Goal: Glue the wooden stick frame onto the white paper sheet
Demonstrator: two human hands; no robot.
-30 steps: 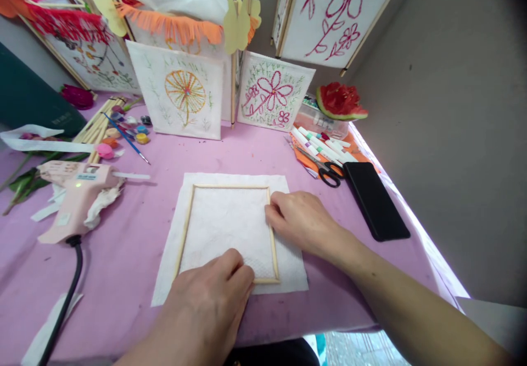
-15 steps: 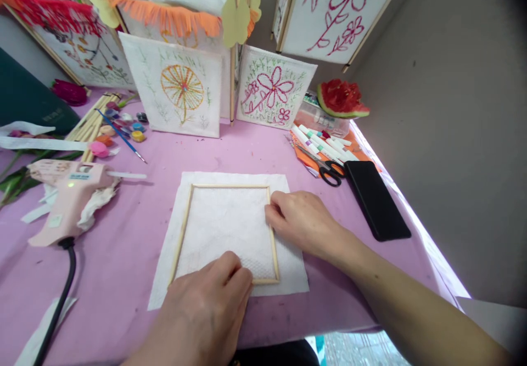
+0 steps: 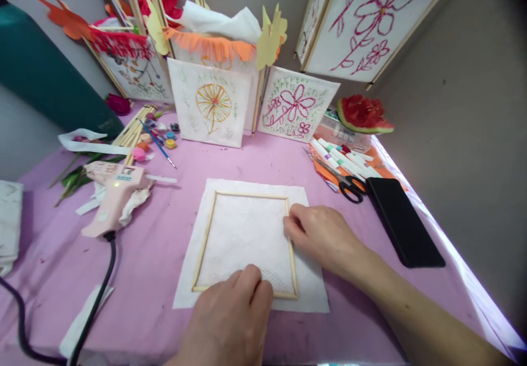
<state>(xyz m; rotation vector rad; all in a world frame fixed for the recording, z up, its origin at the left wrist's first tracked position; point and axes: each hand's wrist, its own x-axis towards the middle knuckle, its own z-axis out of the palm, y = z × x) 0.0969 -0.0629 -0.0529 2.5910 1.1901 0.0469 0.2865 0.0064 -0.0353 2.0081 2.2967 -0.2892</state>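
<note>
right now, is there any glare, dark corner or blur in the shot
In the head view, the cloth's right edge glares nearly white; in the head view too, the top right corner fades to black, a soft shadow lies under the right arm, the frame looks fairly crisp, and the bottle's lettering is too blurred to read.

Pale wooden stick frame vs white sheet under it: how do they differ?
The pale wooden stick frame is a thin outline with an open middle; the white four-sided sheet is a filled surface. The sheet is larger, its edges showing beyond the frame. The frame lies on top, the sheet beneath. Both lie flat.
</note>
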